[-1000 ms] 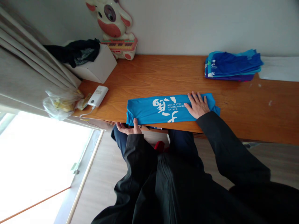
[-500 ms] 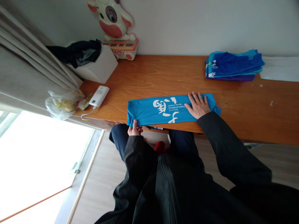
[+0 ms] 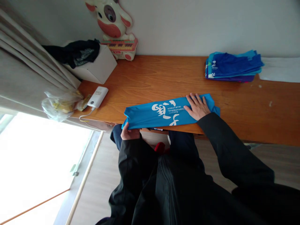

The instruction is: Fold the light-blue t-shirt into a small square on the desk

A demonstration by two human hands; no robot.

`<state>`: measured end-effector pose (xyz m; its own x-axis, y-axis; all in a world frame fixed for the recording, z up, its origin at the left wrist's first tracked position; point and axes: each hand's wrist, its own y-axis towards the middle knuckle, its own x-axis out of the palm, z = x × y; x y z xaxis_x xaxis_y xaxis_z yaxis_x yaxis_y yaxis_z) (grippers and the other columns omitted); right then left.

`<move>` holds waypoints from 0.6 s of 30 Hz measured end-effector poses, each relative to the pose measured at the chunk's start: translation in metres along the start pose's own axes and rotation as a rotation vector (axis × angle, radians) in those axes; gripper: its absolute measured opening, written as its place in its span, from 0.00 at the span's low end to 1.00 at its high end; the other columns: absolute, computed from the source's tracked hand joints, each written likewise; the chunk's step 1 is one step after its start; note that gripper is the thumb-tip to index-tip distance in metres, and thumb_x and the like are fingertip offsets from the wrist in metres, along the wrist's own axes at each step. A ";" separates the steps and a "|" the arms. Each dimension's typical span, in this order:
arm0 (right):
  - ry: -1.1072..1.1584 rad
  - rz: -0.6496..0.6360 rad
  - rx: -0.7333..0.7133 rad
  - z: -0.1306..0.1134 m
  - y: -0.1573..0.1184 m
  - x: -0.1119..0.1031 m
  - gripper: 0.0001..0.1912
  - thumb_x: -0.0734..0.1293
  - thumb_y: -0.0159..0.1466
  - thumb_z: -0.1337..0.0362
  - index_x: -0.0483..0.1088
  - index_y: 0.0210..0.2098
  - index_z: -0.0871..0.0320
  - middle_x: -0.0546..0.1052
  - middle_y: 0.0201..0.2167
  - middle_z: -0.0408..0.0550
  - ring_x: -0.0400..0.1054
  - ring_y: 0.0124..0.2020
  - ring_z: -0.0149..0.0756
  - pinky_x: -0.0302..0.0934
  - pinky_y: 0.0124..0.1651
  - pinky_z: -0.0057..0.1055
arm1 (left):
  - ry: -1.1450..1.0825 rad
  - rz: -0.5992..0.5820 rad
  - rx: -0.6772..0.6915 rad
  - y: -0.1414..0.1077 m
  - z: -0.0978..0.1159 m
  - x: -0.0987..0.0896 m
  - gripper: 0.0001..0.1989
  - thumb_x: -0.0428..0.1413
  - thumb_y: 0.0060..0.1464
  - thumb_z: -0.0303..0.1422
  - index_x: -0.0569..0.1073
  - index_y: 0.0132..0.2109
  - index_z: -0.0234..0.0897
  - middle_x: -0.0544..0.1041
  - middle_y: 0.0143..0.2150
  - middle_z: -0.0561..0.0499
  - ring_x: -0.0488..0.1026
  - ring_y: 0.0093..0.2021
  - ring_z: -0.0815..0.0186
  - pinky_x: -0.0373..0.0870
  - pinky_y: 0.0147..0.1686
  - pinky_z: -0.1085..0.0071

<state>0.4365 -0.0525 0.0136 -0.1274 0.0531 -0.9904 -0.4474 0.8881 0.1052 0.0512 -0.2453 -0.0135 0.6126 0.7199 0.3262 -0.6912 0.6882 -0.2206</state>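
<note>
A bright blue T-shirt (image 3: 164, 113), folded into a long narrow band with white lettering on top, lies along the near edge of the wooden surface (image 3: 152, 75). Half a second ago the band lay flat and square to that edge. Now our left hand (image 3: 127, 132) has closed on its left end, thumb over the cloth and fingers curled beneath, and has lifted that end a little off the wood and pulled it toward us, so the band slants. Our right hand (image 3: 198, 107) has stayed where it was, open and flat, palm down, pinning the right end. We judge that a fold of the left end across to the right is just starting.

The band's near side sits on the lip of the surface, and the raised corner hangs just past it, above our lap. Behind the shirt the wood is bare well back to the wall, so there is room to swing the cloth over. At the far right a stack of folded blue shirts (image 3: 233, 65) lies well apart from our hands. To the left, a white charger (image 3: 98, 97) with its cable and a crumpled plastic bag (image 3: 59, 104) sit near the left edge, beside the curtain (image 3: 28, 78). Farther back stand a white box (image 3: 98, 67) with a dark garment (image 3: 75, 53) on it and a cow-shaped toy (image 3: 114, 25) against the wall.
</note>
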 end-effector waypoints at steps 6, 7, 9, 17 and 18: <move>0.008 -0.020 0.025 -0.007 0.004 0.001 0.43 0.53 0.82 0.42 0.53 0.87 0.60 0.52 0.86 0.57 0.45 0.86 0.64 0.40 0.84 0.71 | -0.156 -0.043 -0.022 0.025 0.011 0.029 0.14 0.61 0.57 0.49 0.77 0.45 0.48 0.87 0.57 0.47 0.78 0.72 0.51 0.82 0.68 0.50; 0.015 -0.021 0.030 -0.009 0.005 0.001 0.43 0.53 0.82 0.42 0.53 0.87 0.59 0.52 0.86 0.56 0.44 0.86 0.64 0.39 0.84 0.72 | -0.184 -0.028 -0.020 0.032 0.013 0.030 0.14 0.62 0.55 0.49 0.77 0.45 0.48 0.88 0.57 0.47 0.77 0.73 0.51 0.82 0.68 0.51; 0.038 -0.023 0.036 -0.015 0.010 0.003 0.43 0.54 0.81 0.42 0.53 0.87 0.59 0.52 0.86 0.56 0.44 0.86 0.65 0.38 0.84 0.72 | -0.241 0.019 -0.008 0.046 0.016 0.032 0.15 0.63 0.54 0.47 0.77 0.46 0.48 0.88 0.54 0.47 0.78 0.72 0.51 0.82 0.67 0.53; 0.502 0.152 0.087 -0.045 0.021 -0.016 0.40 0.47 0.81 0.40 0.59 0.83 0.48 0.60 0.84 0.49 0.50 0.85 0.52 0.35 0.86 0.67 | -0.176 0.069 -0.036 0.085 0.048 0.030 0.11 0.58 0.62 0.45 0.68 0.38 0.46 0.80 0.37 0.52 0.83 0.53 0.60 0.83 0.52 0.64; 0.649 0.177 0.092 -0.048 0.020 -0.021 0.41 0.46 0.80 0.36 0.61 0.83 0.46 0.61 0.83 0.48 0.52 0.85 0.51 0.41 0.86 0.64 | -0.144 0.038 0.013 0.088 0.053 0.030 0.12 0.58 0.63 0.46 0.67 0.38 0.46 0.79 0.37 0.52 0.82 0.53 0.60 0.83 0.51 0.65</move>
<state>0.3876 -0.0582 0.0404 -0.7101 -0.0581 -0.7017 -0.2974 0.9281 0.2241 -0.0116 -0.1674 0.0254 0.5256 0.7243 0.4462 -0.7183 0.6589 -0.2234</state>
